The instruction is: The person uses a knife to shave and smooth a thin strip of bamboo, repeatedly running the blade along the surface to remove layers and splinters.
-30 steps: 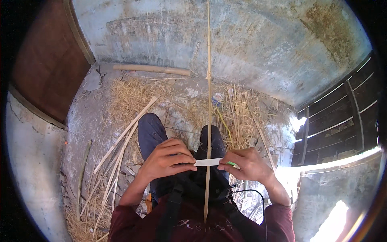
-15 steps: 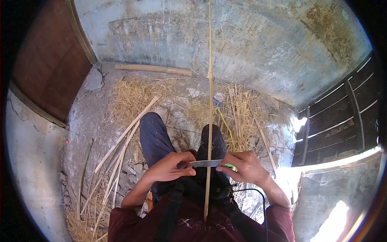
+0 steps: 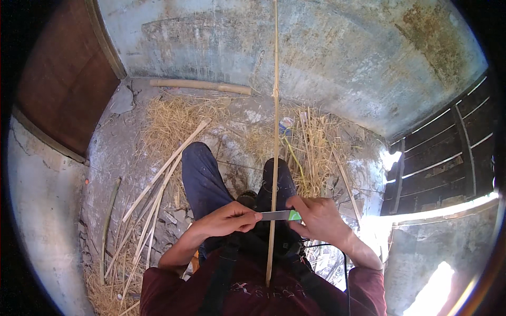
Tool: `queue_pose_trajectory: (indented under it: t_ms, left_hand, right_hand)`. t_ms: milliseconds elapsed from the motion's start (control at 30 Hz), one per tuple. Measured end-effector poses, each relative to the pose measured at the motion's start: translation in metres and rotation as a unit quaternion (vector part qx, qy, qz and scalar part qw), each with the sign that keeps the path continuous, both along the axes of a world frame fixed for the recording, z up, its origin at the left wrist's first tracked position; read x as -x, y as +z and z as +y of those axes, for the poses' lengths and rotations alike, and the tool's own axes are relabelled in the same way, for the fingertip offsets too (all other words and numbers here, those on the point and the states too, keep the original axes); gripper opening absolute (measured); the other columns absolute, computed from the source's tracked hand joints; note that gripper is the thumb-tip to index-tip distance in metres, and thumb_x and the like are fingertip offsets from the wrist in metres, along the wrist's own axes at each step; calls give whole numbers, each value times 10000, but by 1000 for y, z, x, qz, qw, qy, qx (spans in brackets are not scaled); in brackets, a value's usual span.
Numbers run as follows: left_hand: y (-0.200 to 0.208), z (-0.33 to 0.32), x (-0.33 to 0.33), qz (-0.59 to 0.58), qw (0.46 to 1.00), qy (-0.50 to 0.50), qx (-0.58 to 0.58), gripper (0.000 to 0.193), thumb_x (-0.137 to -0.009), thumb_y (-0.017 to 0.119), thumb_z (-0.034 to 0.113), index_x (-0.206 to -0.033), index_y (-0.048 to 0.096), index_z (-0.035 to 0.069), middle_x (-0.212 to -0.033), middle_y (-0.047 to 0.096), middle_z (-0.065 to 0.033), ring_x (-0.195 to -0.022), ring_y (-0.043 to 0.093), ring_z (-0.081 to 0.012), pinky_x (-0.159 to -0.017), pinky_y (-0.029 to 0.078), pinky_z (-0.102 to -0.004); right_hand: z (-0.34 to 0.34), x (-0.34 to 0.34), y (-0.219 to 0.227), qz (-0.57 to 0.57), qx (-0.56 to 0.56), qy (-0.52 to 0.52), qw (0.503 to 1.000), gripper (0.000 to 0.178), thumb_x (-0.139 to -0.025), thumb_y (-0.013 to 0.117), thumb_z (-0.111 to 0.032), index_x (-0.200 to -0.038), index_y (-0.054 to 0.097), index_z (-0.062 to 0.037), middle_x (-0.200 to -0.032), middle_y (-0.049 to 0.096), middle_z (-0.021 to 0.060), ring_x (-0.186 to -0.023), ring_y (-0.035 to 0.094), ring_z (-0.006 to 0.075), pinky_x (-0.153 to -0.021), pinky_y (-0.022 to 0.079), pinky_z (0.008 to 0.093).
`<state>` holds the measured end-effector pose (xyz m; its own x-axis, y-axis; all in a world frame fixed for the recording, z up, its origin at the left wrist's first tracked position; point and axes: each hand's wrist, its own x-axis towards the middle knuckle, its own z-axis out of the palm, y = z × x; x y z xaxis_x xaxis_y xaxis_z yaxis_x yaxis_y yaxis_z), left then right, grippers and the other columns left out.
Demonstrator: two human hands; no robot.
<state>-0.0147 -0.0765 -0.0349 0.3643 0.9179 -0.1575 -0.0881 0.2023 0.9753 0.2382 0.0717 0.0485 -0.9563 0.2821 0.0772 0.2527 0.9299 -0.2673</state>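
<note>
A long, thin bamboo strip [image 3: 275, 131] stretches from against my chest, over my lap, to beyond the top of the view. Flat across it lies a knife [image 3: 282, 215] with a metal blade and a green handle. The handle end sits in my right hand [image 3: 319, 221], whose fingers partly hide it. On the strip's other side, my left hand [image 3: 232, 218] pinches the blade's tip end between thumb and fingers. Both hands are level with each other, just above my lap, with the strip passing between them.
Several pale bamboo strips [image 3: 166, 181] lean by my left leg. Dry shavings [image 3: 182, 118] and a bundle of split pieces [image 3: 313, 152] cover parts of the floor. A bamboo pole [image 3: 200, 86] lies along the stained wall [image 3: 337, 58]. A black cable [image 3: 345, 274] hangs near my right forearm.
My left fingers have closed over the blade's tip, covering more of it. More of the green handle shows at my right hand. The strip has barely shifted.
</note>
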Motion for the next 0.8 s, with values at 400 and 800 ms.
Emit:
queue_pose_trajectory:
  t_ms: [400,800]
  left_hand:
    - [-1,3,-8,-102,994,11,34,535,-1172,486,381,-707,402,129,-685,311,62,-640,282,-98,-612,248,-306]
    - [-1,10,-9,-100,995,20,22,532,-1168,499,408,-723,414,128,-698,304,68,-648,274,-95,-600,239,-307]
  right_hand:
    - [2,-12,-21,-87,-13,-47,995,284,-880,742,-385,-941,729,-108,-651,685,109,-625,725,324,-575,543,463]
    - [12,-8,-9,-116,1,-45,992,331,-942,695,-412,-844,746,-100,-648,694,162,-637,729,386,-590,555,515]
